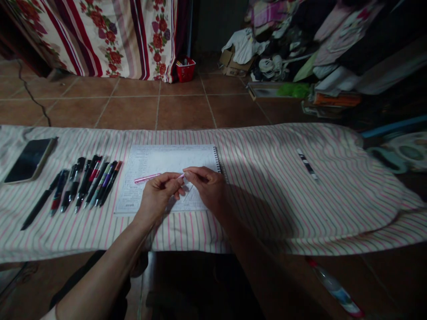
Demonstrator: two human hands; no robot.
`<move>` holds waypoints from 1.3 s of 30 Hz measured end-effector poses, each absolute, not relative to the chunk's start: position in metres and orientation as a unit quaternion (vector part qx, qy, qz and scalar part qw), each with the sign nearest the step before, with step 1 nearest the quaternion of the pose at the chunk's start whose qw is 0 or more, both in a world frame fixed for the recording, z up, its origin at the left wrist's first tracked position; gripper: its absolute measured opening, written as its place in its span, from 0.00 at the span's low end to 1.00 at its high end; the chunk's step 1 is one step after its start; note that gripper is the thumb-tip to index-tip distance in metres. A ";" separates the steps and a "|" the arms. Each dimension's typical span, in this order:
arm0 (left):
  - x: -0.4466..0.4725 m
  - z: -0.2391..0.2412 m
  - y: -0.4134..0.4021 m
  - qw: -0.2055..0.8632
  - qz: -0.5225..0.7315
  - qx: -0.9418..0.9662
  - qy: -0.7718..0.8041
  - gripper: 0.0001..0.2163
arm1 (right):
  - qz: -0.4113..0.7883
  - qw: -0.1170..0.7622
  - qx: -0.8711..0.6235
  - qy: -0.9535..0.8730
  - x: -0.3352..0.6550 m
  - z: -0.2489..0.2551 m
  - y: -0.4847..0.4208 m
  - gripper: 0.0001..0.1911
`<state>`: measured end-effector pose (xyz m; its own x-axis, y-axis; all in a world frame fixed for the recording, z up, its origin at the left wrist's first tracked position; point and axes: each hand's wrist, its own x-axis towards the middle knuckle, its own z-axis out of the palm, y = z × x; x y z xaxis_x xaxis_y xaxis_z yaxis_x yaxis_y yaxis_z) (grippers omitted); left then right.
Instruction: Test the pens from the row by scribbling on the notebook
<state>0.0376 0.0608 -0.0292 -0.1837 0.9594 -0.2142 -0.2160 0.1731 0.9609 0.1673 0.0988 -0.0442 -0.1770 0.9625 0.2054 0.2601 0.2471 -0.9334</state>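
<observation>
My left hand (158, 195) holds a slim pink pen (147, 178) between thumb and fingers, above a spiral notebook (196, 155) with a printed form on its page. The fingertips of my right hand (205, 187) pinch the pen's right end, also over the page. A row of several black and coloured pens (90, 184) lies on the striped cloth (267, 209) to the left of the notebook, nearest my left hand. Farther left is a smartphone (30, 160). A lone pen (307, 164) lies well to the right of my hands.
The cloth covers a low surface, with tiled floor (156, 111) beyond it. At the back are a floral curtain (100, 35), a red basket (185, 70), and piled clothes and a cardboard box (230, 62). A plastic bottle (333, 286) lies low on the right.
</observation>
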 end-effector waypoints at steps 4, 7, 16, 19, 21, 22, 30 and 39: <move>0.037 -0.029 0.060 0.527 0.539 0.362 0.549 0.06 | 0.378 0.435 -0.465 -0.672 0.168 -0.042 0.097 0.07; 0.037 -0.027 0.058 0.525 0.526 0.368 0.558 0.06 | 0.357 0.427 -0.471 -0.684 0.167 -0.040 0.096 0.07; 0.035 -0.031 0.061 0.501 0.530 0.385 0.565 0.06 | 0.422 0.438 -0.447 -0.656 0.168 -0.043 0.098 0.08; 0.037 -0.032 0.062 0.504 0.532 0.389 0.558 0.07 | 0.432 0.437 -0.448 -0.649 0.169 -0.043 0.101 0.07; 0.037 -0.033 0.062 0.506 0.529 0.389 0.559 0.07 | 0.442 0.436 -0.442 -0.648 0.169 -0.043 0.101 0.06; 0.037 -0.034 0.062 0.504 0.530 0.388 0.561 0.07 | 0.447 0.436 -0.437 -0.647 0.169 -0.043 0.101 0.06; 0.037 -0.041 0.060 0.461 0.516 0.437 0.575 0.07 | 0.394 0.427 -0.439 -0.685 0.169 -0.043 0.099 0.06; 0.040 -0.036 0.058 0.464 0.522 0.419 0.580 0.07 | 0.420 0.436 -0.443 -0.661 0.172 -0.041 0.099 0.12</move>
<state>0.0400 0.0581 -0.0359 -0.2171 0.9709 -0.1009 0.0016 0.1038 0.9946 0.1717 0.0993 -0.0413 -0.2259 0.9525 0.2041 0.2191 0.2538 -0.9421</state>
